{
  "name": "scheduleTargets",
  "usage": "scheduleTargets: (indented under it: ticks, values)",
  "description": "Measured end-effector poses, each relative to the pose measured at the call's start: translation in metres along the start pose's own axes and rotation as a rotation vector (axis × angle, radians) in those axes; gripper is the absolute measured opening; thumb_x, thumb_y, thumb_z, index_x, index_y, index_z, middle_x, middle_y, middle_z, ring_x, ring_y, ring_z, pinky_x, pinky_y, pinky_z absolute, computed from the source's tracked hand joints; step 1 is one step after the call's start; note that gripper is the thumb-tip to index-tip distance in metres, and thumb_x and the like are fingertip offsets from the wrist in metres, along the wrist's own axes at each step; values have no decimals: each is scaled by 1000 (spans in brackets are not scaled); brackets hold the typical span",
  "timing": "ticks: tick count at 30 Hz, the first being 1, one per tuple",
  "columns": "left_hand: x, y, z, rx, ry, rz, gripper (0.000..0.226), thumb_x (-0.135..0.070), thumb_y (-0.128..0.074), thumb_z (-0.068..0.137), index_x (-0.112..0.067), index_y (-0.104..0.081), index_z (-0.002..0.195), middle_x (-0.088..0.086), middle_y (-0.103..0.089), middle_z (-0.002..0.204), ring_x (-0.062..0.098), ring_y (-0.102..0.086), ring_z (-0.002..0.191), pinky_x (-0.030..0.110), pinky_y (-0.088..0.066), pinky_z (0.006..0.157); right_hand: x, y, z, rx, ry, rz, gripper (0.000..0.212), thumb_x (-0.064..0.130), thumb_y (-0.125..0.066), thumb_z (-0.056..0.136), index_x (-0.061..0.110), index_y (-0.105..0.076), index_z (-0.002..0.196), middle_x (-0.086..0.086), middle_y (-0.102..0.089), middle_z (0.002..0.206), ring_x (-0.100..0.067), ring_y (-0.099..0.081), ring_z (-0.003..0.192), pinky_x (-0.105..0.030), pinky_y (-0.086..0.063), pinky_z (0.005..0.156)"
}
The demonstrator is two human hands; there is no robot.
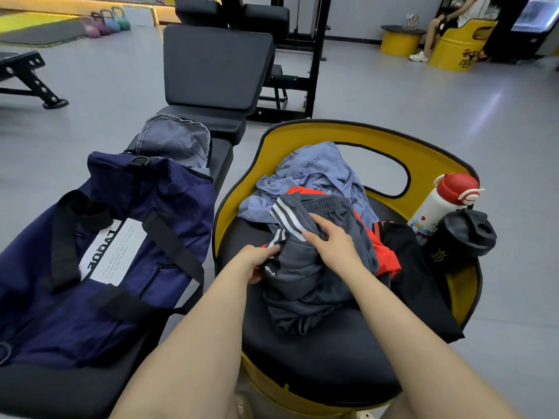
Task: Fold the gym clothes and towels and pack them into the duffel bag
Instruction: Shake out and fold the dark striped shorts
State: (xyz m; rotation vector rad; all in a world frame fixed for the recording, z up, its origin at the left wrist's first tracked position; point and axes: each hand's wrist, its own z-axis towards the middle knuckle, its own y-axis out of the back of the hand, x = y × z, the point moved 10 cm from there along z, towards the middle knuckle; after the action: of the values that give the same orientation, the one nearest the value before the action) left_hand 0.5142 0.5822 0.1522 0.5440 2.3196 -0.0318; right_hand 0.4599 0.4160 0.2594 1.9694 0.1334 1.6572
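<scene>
We see our left hand (260, 261) & right hand (329, 246) on the gray shorts (302, 267), in the middle of the frame, on top of the clothes pile on the black seat of a yellow chair (429, 152). Left fingers pinch the edge by the white stripes. Right fingers curl into the cloth higher up.

The shorts look thin, soft & light, prob a bit slippery, so they'll flop. We think it's best to grab them by the waistband w/ both hands & shake flat.

Under them: a red top (384, 255), then a fuzzy-looking blue towel (320, 173) toward the top, all crumpled. A black garment (417, 282) lies at the right.

The duffel bag (121, 237), dark blue w/ black straps, sits at the left on a bench, looking saggy & mostly empty.
</scene>
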Motion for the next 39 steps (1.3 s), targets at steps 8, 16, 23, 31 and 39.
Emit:
scheduleTargets:
  ticks: [8, 16, 23, 31, 39]
  values:
    - [-35, -18, -13, 204, -131, -571, 16, -9, -54, 87, -5, -67, 96, 14, -72, 86, 28, -65, 85, 34, -52, 75, -5, 16, 1, -105, -21, 28, 32, 27, -52, 98, 24, -60, 129, 5, -65, 119, -9, -55, 114, -17, -36, 87]
    - [-74, -49, -40, 331, -408, -638, 55, -27, -64, 83, -2, -49, 130, 19, -61, 122, 33, -62, 106, 39, -51, 88, -3, 3, -3, -23, -54, -23, 40, 33, -36, 103, 23, -48, 140, 4, -53, 139, -17, -42, 133, -22, -32, 98]
    - [-86, -82, -61, 277, -550, -456, 32, -34, -39, 100, -16, -59, 118, 2, -68, 110, 13, -63, 100, 20, -53, 81, -17, 13, -1, -22, -181, -7, 32, 58, -40, 94, 30, -45, 78, 5, -52, 92, -15, -48, 91, -30, -35, 78]
    - [-111, -83, -50, 130, -705, -52, 30, -4, -42, 98, -5, -56, 124, 10, -58, 128, 15, -53, 112, 19, -43, 90, -25, 48, -11, 20, -146, -235, 49, 6, -72, 77, 11, -58, 124, -5, -64, 117, -22, -58, 108, -22, -40, 81]
    - [-126, -68, -36, -162, -898, 208, 45, -10, -59, 92, -19, -48, 134, 5, -42, 123, 15, -55, 97, 26, -45, 89, -34, 63, -17, 14, -145, -242, 58, 0, -59, 85, 17, -44, 139, -6, -57, 130, -21, -54, 116, -16, -34, 77]
